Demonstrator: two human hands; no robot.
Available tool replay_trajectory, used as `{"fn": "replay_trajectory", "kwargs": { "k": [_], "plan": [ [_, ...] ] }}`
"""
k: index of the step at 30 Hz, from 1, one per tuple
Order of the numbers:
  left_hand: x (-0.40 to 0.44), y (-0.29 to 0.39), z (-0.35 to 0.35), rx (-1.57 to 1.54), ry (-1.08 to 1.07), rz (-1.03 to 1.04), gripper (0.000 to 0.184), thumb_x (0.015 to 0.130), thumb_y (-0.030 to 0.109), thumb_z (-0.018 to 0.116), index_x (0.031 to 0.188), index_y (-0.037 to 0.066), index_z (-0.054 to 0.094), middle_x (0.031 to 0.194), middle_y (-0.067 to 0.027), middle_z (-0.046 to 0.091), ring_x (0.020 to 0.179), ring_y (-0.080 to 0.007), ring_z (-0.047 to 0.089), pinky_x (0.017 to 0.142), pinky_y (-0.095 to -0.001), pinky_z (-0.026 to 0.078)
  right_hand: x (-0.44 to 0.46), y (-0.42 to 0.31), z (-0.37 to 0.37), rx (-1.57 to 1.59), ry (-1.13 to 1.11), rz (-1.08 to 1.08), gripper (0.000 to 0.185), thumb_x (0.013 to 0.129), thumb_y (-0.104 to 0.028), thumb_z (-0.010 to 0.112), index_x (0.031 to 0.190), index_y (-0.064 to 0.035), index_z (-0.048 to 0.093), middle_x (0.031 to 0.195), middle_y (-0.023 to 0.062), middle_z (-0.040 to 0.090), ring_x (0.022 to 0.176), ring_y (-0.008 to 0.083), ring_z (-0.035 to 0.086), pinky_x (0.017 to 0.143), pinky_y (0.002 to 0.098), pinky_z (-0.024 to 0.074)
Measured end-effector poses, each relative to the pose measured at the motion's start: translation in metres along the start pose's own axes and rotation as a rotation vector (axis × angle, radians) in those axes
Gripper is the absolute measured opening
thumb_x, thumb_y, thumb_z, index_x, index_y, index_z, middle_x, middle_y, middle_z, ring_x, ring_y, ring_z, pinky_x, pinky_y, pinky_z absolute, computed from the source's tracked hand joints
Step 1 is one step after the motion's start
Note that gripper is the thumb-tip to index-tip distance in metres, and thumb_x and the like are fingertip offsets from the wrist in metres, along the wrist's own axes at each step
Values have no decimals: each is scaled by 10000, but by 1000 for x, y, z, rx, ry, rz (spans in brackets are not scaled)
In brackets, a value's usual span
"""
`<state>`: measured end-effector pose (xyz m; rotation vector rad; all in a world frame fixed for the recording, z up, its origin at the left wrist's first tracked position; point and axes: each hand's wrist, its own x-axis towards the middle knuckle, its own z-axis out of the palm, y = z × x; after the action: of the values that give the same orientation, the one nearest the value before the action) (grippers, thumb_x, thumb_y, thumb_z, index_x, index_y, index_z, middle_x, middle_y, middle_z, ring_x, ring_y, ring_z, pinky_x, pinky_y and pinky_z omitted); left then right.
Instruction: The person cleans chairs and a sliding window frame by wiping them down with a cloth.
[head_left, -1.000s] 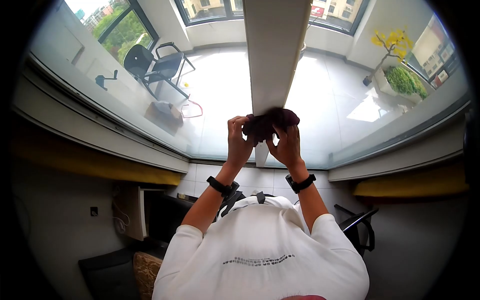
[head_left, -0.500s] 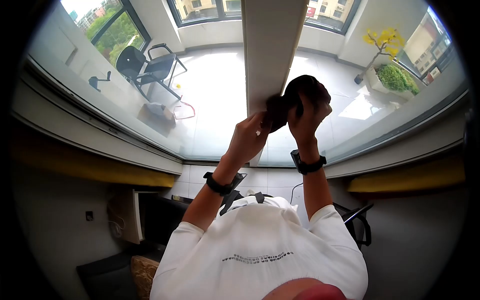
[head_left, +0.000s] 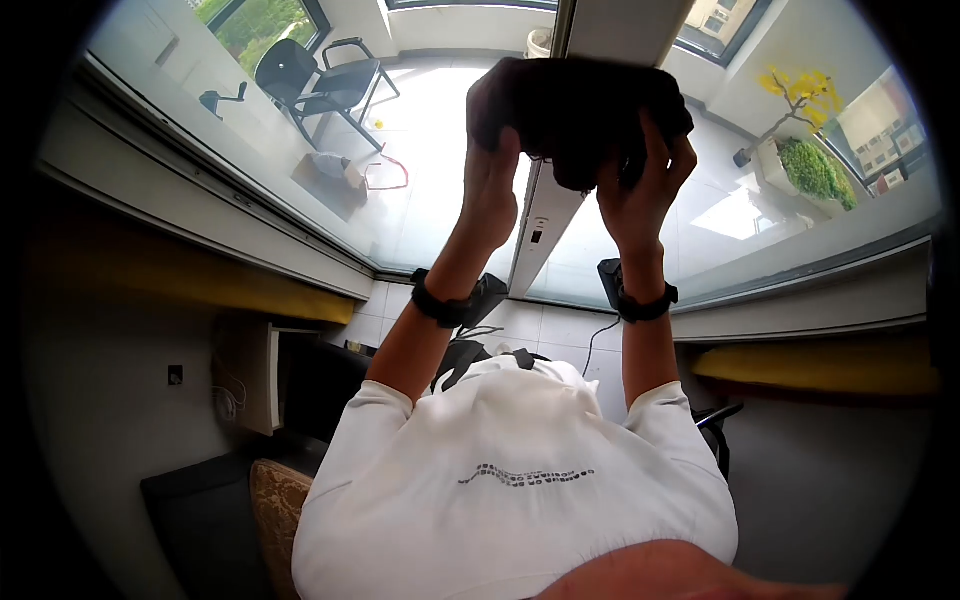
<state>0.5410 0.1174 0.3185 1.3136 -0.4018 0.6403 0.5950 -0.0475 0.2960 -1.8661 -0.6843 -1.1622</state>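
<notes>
A dark, soft-edged cloth [head_left: 585, 105] is spread between my two hands, in front of the pale sliding-door frame [head_left: 548, 225]. It looks almost black against the light, so its folds are hard to make out. My left hand [head_left: 492, 185] grips its left end, thumb in front and the other fingers lost in shadow. At the right end, my right hand [head_left: 643, 190] closes on it with the fingers curled over the lower edge. A short part of the cloth hangs down between the hands. Black straps circle both wrists.
Glass door panels [head_left: 440, 210] flank the frame. Beyond them stand a black chair [head_left: 330, 85], a box [head_left: 335, 175] on the floor, and a yellow-flowered plant [head_left: 795, 100]. A cabinet [head_left: 262, 375] and a brown cushion [head_left: 277, 510] lie at lower left.
Both hands have risen, the left one most. The cloth, bunched before, is now stretched wider between them and covers more of the door frame. The view has shifted slightly.
</notes>
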Motion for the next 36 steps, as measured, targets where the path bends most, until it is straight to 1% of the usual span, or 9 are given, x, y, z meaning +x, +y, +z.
{"fn": "replay_trajectory", "kwargs": {
  "k": [4,9,15,17,22,24,25,29,36],
  "plan": [
    [32,0,2,452,-172,149,509,1007,257,462,1395,-49,340,1386,-286,355,1269,-481,391,1060,-492,357,4,-29,31,-45,152,-78,563,808,-140,712,1340,-79,539,1244,160,374,1124,304,371,940,411,386],
    [11,-52,-29,867,-255,315,495,934,194,528,1351,-51,422,1381,-299,417,1330,-485,334,1130,-533,267,-70,-26,44,11,-57,47,503,819,-47,671,1307,-33,547,1251,157,409,1132,282,427,879,363,439],
    [28,-48,-81,1171,-277,414,511,749,285,694,1182,50,561,1159,-176,555,1120,-388,483,949,-471,375,-54,-64,54,306,-360,-40,537,758,40,663,1270,-92,569,795,75,569,696,238,545,629,335,473],
    [46,-33,-101,1405,-245,433,633,753,405,690,1273,58,590,1259,-214,560,1236,-421,441,1119,-542,227,-28,-70,57,335,-372,-61,499,750,56,665,1223,-84,594,755,72,583,666,227,563,625,330,477],
    [126,15,-114,1283,8,799,470,779,346,709,1138,51,642,1304,-254,482,1235,-484,395,1092,-658,145,23,-81,62,325,-133,-191,390,778,53,671,1148,-54,610,859,98,671,725,211,645,639,323,510],
    [126,12,-97,1153,-65,706,460,681,372,768,847,-29,616,1272,-250,447,1249,-504,316,1034,-648,193,21,-78,70,320,-174,-84,361,792,47,663,1136,-49,609,880,100,672,733,214,648,643,320,511],
    [131,12,-97,1255,10,765,488,779,398,718,1132,69,642,1240,-228,484,1205,-440,417,1063,-623,210,16,-76,75,328,-212,24,332,805,40,655,1123,-44,607,900,103,673,740,217,651,647,318,513],
    [109,1,-96,1297,-356,825,247,724,406,713,829,183,716,1033,-35,591,1189,-334,466,1045,-523,293,-38,-57,107,269,-644,248,311,858,-85,681,1136,-3,570,977,175,676,852,334,671,731,383,510],
    [36,-66,-131,1255,-966,625,327,881,181,581,1201,234,623,1376,94,503,1335,-109,419,1094,-270,403,-112,-40,145,310,-920,441,216,882,-177,661,1011,-4,645,902,175,695,860,356,652,758,409,507]
  ]
}}
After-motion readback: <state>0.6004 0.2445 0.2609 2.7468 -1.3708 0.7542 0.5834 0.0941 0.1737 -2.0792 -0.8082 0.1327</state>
